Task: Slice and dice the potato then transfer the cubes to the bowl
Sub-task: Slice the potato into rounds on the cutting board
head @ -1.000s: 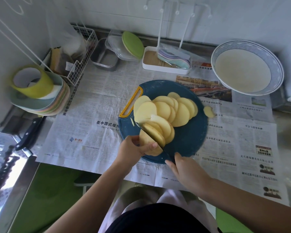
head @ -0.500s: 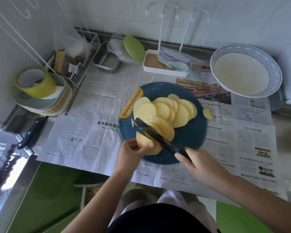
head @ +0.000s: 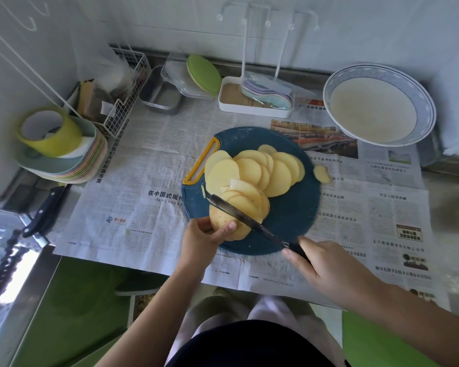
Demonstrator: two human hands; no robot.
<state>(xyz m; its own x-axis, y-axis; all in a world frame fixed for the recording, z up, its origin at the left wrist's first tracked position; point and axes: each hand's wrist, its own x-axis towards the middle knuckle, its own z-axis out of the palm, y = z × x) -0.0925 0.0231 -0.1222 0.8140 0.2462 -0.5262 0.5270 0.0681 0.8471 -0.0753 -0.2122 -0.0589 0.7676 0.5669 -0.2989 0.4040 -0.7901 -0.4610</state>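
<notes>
Nearest, the right hand (head: 329,268) grips the handle of the knife (head: 249,221), whose blade runs diagonally away to the left across the unsliced potato end (head: 220,217). The left hand (head: 203,239) pinches that stub at the near edge of the blue cutting board (head: 294,215). Potato slices (head: 252,170) fan out beyond it. The bowl (head: 379,104) sits far right, nearer the right hand.

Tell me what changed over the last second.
The knife came up out of its cut and now lies across the potato; the right hand holding it drew back rightward. The left hand still grips the potato; the slices, board and bowl stayed put.
</notes>
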